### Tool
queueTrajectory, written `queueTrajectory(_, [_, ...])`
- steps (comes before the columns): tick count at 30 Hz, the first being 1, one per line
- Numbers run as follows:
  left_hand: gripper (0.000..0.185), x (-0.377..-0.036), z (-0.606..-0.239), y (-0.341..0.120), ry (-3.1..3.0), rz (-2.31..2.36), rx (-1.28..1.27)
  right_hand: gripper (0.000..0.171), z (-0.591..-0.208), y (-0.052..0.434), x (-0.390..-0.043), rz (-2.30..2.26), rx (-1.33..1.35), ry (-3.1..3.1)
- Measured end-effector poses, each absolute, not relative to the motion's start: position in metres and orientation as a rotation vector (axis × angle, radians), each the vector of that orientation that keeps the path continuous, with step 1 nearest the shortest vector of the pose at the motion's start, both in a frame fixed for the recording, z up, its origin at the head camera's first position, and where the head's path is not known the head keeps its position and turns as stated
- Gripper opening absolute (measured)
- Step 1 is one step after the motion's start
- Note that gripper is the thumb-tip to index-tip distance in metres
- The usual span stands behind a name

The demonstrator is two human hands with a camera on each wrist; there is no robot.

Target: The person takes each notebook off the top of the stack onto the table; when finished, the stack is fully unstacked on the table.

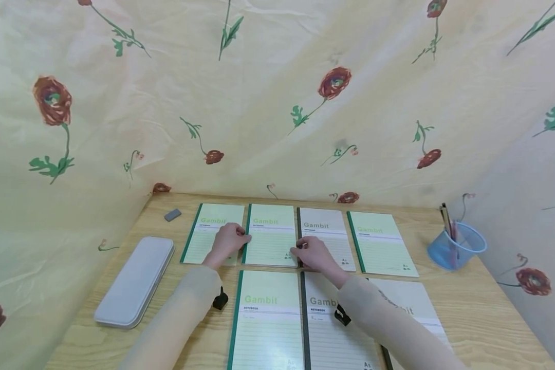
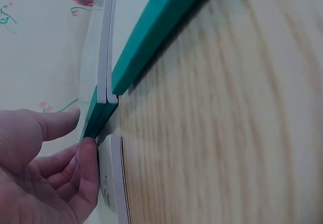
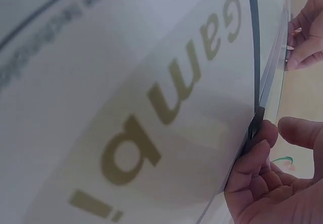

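Seven notebooks on the table; two hands touch one

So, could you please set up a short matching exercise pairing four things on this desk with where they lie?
Things:
1. pencil case
2. eraser
3. pen cup
4. left hand

Places:
A. far left corner
B. right side of the desk
C. on the back row of notebooks
D. left side, near the front

Pairs: 1-D, 2-A, 3-B, 4-C

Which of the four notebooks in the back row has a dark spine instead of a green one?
The third from the left, the pale grey Gambit notebook; its spine is black, while the other three are green-covered with green spines.
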State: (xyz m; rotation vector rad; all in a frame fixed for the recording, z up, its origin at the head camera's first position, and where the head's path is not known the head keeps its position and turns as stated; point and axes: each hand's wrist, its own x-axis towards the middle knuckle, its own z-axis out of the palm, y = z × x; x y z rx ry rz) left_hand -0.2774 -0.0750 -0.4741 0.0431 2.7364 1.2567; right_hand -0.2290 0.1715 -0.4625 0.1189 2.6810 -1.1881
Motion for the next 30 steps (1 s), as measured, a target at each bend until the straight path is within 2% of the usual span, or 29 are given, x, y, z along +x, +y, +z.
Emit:
queueTrajectory(4, [0.026,-0.28,-0.472,-0.071,2.782,1.173,0.024,0.038,-0.464,0.17,-0.229,-1.167,0.104,2.704])
queueTrajectory(12, [0.041,-0.283,-0.477,-0.059,2.833,1.047,-0.028,0.039,-0.464,0.17,-0.228,-1.117,0.074,2.75])
queueTrajectory(30, [0.034,-0.28,-0.477,-0.057,2.813,1.119,-0.051,0.039,-0.469,0.171,-0.228,-1.07,0.029,2.818])
